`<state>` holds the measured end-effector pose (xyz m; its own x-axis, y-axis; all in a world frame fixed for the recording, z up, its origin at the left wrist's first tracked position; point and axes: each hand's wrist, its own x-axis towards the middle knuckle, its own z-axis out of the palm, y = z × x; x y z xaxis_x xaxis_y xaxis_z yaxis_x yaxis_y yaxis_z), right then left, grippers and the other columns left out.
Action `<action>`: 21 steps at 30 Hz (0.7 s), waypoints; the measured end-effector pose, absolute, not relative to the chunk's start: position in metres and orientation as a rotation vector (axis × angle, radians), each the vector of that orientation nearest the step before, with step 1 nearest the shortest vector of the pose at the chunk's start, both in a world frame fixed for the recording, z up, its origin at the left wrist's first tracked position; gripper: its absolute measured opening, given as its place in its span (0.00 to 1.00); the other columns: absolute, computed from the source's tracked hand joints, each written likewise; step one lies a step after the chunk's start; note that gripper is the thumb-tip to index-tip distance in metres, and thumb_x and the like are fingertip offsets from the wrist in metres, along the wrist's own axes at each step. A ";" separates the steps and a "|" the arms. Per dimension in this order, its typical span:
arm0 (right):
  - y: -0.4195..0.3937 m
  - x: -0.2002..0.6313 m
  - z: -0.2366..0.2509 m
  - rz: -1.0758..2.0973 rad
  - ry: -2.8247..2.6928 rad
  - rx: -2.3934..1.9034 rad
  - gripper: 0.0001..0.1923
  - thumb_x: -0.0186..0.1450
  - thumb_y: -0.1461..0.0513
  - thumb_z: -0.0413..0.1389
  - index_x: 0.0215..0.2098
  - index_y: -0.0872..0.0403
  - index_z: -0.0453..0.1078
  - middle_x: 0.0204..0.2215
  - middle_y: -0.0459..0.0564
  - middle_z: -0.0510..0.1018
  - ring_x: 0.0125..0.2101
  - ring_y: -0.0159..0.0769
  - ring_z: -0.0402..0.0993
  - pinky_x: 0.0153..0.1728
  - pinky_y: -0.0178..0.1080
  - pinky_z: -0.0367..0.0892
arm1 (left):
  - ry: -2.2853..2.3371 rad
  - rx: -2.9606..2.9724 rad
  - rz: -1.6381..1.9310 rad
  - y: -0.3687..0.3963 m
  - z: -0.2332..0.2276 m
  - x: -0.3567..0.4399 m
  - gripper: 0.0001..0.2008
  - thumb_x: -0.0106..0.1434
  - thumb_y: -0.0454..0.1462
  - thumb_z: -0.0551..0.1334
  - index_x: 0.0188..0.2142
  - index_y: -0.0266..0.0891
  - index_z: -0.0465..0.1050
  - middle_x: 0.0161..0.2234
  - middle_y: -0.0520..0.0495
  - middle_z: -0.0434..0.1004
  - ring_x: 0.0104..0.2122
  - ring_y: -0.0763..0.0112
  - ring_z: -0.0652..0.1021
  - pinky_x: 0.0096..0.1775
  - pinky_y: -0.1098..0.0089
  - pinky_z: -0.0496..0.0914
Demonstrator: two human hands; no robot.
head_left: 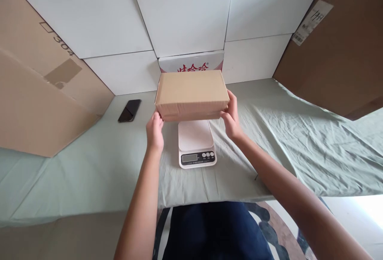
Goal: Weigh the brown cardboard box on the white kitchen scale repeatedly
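Both hands were on the cardboard box, one at each short end: the left hand cupped the near left corner, the right hand clasped the right end. The box was held level with its long axis running left to right, directly over the far part of the white kitchen scale on the table. A black phone lay well to the left.

Soft, even daylight fills the sharp, blur-free view, with overexposed glare on the floor at lower right of the kitchen scale, faint shadows under it, and wide-angle bending toward the edges.
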<state>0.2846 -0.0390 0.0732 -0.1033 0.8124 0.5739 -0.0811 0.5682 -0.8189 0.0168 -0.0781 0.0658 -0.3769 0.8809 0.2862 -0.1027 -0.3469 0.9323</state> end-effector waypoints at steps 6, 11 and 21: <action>0.014 0.274 0.043 0.805 -1.417 -0.739 0.39 0.61 0.49 0.58 0.68 0.46 0.53 0.70 0.54 0.62 0.69 0.58 0.58 0.73 0.61 0.55 | 1.173 0.948 1.780 -0.025 0.033 0.029 0.30 0.69 0.58 0.62 0.60 0.41 0.79 0.67 0.37 0.74 0.70 0.57 0.71 0.68 0.61 0.64; 0.019 0.276 0.026 0.940 -1.406 -0.799 0.37 0.60 0.52 0.58 0.65 0.45 0.55 0.70 0.52 0.64 0.70 0.54 0.58 0.74 0.59 0.53 | 1.243 0.825 1.721 -0.024 0.024 0.028 0.32 0.73 0.56 0.57 0.63 0.36 0.76 0.68 0.33 0.72 0.70 0.57 0.69 0.69 0.61 0.63; 0.035 0.306 0.013 1.133 -0.981 -0.945 0.40 0.58 0.48 0.56 0.67 0.33 0.50 0.76 0.45 0.54 0.75 0.50 0.55 0.74 0.61 0.52 | 1.350 0.623 1.987 -0.041 0.043 -0.030 0.37 0.76 0.55 0.39 0.68 0.40 0.71 0.74 0.38 0.61 0.74 0.65 0.62 0.71 0.64 0.58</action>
